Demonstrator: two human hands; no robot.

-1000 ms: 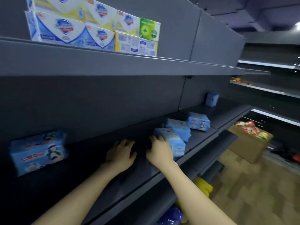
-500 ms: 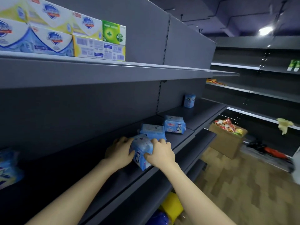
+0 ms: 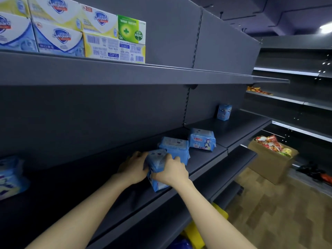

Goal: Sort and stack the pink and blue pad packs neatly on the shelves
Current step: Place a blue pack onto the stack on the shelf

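A blue pad pack is held between both hands just above the dark middle shelf. My left hand grips its left side and my right hand grips its right side, fingers curled over the top. Right behind it lies a second blue pack flat on the shelf. A third blue pack sits further right. A small blue pack stands upright at the back of the neighbouring shelf section. At the far left edge rests a blurred stack of blue packs.
Soap boxes fill the upper shelf on the left. A cardboard box of snack packets stands on the wooden floor to the right. Yellow packaging shows below the lower shelf. More dark shelving runs along the right.
Both hands, flat on the shelf a second ago, have closed round the nearest blue pack and lifted it up on edge. The camera has turned to the right.
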